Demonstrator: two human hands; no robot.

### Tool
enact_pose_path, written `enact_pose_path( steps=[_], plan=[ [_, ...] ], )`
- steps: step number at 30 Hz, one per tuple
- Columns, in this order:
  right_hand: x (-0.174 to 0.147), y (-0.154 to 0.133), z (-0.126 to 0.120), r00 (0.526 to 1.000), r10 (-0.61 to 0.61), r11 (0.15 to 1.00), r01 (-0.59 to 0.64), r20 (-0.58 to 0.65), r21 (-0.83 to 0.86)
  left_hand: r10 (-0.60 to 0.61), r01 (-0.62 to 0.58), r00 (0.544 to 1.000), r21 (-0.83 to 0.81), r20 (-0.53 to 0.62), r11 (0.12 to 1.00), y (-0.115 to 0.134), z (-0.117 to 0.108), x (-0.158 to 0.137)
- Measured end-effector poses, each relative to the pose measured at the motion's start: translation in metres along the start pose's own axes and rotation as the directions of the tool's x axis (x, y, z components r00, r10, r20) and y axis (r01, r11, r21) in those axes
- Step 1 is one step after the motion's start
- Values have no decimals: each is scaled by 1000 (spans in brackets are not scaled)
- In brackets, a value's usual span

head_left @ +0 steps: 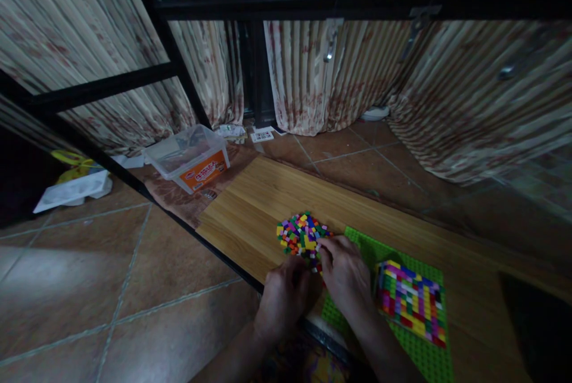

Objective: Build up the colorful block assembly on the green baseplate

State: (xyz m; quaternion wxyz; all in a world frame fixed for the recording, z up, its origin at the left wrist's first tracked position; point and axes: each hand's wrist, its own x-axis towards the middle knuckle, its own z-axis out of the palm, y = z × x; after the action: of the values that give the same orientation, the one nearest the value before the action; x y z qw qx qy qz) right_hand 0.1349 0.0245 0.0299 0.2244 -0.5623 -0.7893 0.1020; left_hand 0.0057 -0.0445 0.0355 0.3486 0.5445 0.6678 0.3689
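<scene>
A heap of small coloured toy bricks (301, 233) lies on the wooden board. My right hand (346, 267) reaches into its near right side, thumb and fingers pinched together at the bricks; whatever is between the fingertips is too small to name. Just left of it, my left hand (286, 290) is curled closed at the heap's near edge, and its fingertips are hidden. To the right, partly under my right forearm, lies a green studded baseplate (422, 353). On it stands a block built of many coloured bricks (411, 296).
The wooden board (250, 204) runs diagonally, with a dark flat object (536, 323) at its right end. Past its far left end stands a clear plastic tub (190, 159) with an orange label. Black metal bars (290, 6) cross above, before striped curtains (304, 79).
</scene>
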Motion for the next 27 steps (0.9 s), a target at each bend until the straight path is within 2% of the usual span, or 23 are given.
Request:
enact_pose_path(
  steps=[10, 27],
  plan=[
    [8, 6, -6, 983, 46, 998, -53, 178, 32, -44, 44, 999, -26, 22, 999, 4, -1, 1],
    [3, 4, -2, 985, 10, 991, -34, 174, 131, -34, 34, 999, -26, 10, 999, 0, 1, 2]
  ],
)
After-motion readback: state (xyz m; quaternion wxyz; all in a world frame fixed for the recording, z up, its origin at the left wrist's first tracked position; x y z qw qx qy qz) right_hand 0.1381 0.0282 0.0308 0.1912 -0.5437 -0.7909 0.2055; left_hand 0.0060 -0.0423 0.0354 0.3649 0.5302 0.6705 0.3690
